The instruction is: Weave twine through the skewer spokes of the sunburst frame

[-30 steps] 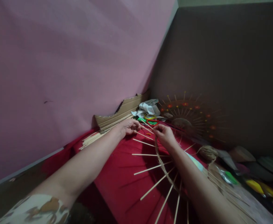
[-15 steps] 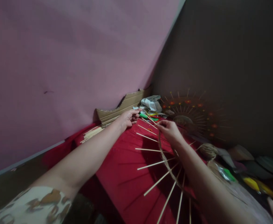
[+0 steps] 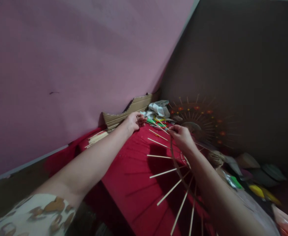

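A wheel of thin wooden sticks (image 3: 161,171) fans out over the red cloth, its sticks joined by a curved band of brown twine (image 3: 176,164). On the far side of this band, my right hand (image 3: 182,136) is closed in a pinch where the twine meets a stick; the exact grip is partly hidden by the fingers. My left hand (image 3: 137,121) is off the sticks, its fingers loosely apart and nothing visible in them. It hovers near the cloth's back edge, left of the stick tips.
Torn cardboard (image 3: 124,114) leans on the pink wall, beside a bundle of loose sticks (image 3: 96,137). Crumpled white material (image 3: 158,108) and green-handled items lie behind. A decorated stick wheel (image 3: 200,118) stands at the dark wall. A twine ball (image 3: 216,158) and packets lie right.
My left hand's fingers have loosened and moved off the stick tip. The wheel and my right hand have shifted slightly right in view.
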Action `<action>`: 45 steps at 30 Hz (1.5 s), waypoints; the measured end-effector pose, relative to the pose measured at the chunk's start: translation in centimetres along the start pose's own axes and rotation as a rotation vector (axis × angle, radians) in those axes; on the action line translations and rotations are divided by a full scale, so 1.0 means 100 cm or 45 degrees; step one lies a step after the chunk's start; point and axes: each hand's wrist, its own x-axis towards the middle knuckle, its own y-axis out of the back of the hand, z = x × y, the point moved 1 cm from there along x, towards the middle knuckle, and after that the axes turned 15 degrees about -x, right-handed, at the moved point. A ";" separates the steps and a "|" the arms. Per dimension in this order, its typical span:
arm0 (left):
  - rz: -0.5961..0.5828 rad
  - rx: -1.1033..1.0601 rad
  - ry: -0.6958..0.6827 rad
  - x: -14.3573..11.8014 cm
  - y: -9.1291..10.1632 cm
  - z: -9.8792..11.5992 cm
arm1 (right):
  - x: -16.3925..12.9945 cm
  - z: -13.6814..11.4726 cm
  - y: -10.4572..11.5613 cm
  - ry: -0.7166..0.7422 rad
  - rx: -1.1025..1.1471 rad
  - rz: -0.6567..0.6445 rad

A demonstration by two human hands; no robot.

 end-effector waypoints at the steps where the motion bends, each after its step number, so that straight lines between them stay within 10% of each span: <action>1: -0.025 -0.031 -0.023 -0.001 0.000 0.002 | 0.000 0.001 -0.001 -0.003 -0.006 0.009; 20: -0.844 -0.313 -0.327 -0.039 -0.024 0.020 | 0.003 0.030 -0.043 -0.043 -0.021 -0.024; 33: -1.132 -0.231 -0.247 -0.092 -0.047 -0.013 | -0.005 0.038 -0.065 0.077 0.133 -0.028; 39: -1.065 0.297 -0.094 -0.097 -0.049 -0.023 | -0.011 0.036 -0.055 0.043 0.263 -0.083; 45: -0.736 1.315 -0.591 -0.022 -0.020 -0.016 | -0.017 0.039 -0.051 -0.053 0.379 -0.120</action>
